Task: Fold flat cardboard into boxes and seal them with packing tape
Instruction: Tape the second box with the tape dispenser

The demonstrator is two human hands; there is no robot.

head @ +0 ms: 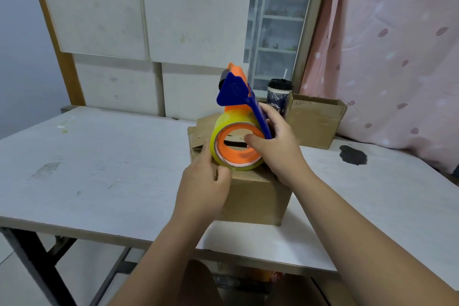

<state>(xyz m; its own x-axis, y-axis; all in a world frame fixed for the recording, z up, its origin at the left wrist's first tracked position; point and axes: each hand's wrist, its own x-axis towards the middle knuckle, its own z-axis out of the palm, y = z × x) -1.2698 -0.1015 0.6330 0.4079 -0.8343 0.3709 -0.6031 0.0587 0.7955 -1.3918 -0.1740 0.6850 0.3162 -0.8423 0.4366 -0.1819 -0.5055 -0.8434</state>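
Cardboard box [253, 196] is sitting closed near the front edge of the white table [99, 169], directly under both of our hands. We are holding the tape dispenser [234, 92] just over its top, with the yellowish tape roll [218, 131] hanging right at the box's upper face; whether the two are touching we cannot tell. Our right hand [280, 146] is gripping the dispenser, fingers wrapping around its blue handle and the thumb hooking into the orange core of the roll. Our left hand [203, 186] is resting on the near left corner of the box top, its thumb lying at the box's edge below the roll and a finger reaching up along the roll's left side; we cannot tell whether these fingers are pinching a tape end or only pressing. Flat cardboard pieces [198, 131] are lying stacked just behind the box. Farther back on the right, an open carton [315, 117] is standing with its flaps up, its inside hidden from us. Just beside its left wall, a lidded cup [278, 99] with a straw is standing, its contents not visible.
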